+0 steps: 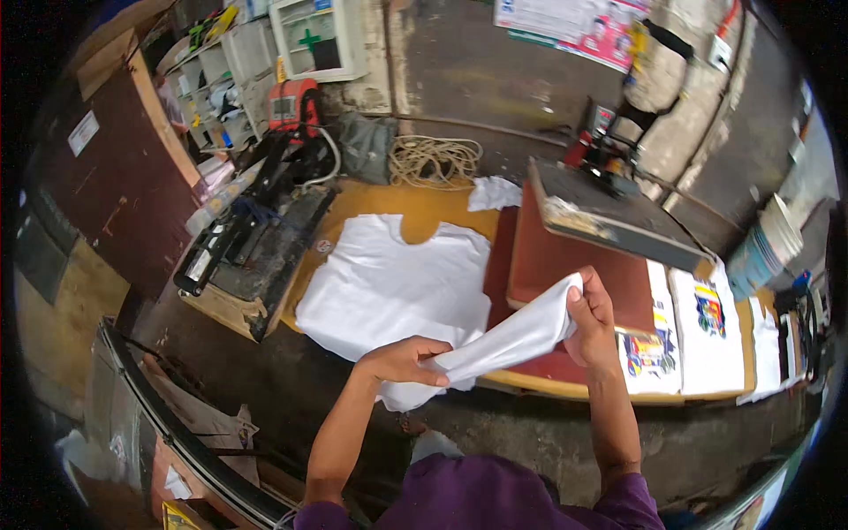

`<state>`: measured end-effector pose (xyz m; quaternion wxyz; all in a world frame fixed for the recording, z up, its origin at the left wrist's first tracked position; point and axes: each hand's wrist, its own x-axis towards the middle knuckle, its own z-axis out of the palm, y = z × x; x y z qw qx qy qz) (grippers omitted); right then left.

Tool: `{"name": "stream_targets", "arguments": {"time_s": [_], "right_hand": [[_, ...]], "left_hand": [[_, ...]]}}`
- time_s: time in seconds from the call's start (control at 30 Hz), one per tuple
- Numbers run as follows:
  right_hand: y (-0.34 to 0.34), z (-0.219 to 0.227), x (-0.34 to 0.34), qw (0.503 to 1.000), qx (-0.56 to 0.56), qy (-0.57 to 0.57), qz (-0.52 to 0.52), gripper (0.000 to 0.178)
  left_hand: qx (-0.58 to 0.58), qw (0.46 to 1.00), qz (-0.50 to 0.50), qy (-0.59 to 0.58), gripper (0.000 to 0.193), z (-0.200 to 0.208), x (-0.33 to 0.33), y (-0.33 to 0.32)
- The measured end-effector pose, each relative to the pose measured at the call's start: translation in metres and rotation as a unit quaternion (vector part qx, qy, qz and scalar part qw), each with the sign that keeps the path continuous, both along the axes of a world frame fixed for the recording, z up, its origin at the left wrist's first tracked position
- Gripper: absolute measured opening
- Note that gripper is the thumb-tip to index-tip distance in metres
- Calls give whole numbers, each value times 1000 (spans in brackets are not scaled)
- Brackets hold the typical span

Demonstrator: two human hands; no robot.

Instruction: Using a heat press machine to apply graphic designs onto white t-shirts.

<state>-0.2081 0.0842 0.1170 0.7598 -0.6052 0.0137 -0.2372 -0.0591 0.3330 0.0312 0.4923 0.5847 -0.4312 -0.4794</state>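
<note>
Both hands hold a white T-shirt (512, 343), pulled taut between them and bunched, so its outline is unclear. My left hand (406, 360) pinches its lower left end, thumb on top, and some cloth hangs below. The upper right end is gripped by my right hand (592, 318), fingers closed around it. Just beyond my left hand, another white T-shirt (402, 274) lies spread on the yellow-brown tabletop (353, 199), its neckline at the far side. My right hand is in front of the heat press with a reddish-brown pad (565, 283) and raised dark plate (618, 221).
A second press (256, 247) with a red control box (294, 104) stands at the left. Coiled rope (433, 161) lies at the back. White printed shirts (707, 331) are on the right, near stacked buckets (767, 246). A dark curved rail (168, 433) runs along the lower left.
</note>
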Motion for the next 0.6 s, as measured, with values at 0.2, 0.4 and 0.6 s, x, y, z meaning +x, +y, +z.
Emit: {"name": "stream_targets", "arguments": {"time_s": [0.2, 0.4, 0.6], "right_hand": [[-35, 16, -114, 997, 3, -23, -80, 13], [-87, 21, -195, 988, 16, -46, -147, 13], [-63, 31, -280, 936, -272, -39, -221, 16]], "left_hand": [[-54, 997, 27, 38, 15, 17, -98, -58], [-11, 997, -26, 69, 11, 41, -161, -100], [-145, 865, 199, -437, 7, 52, -197, -149]]}}
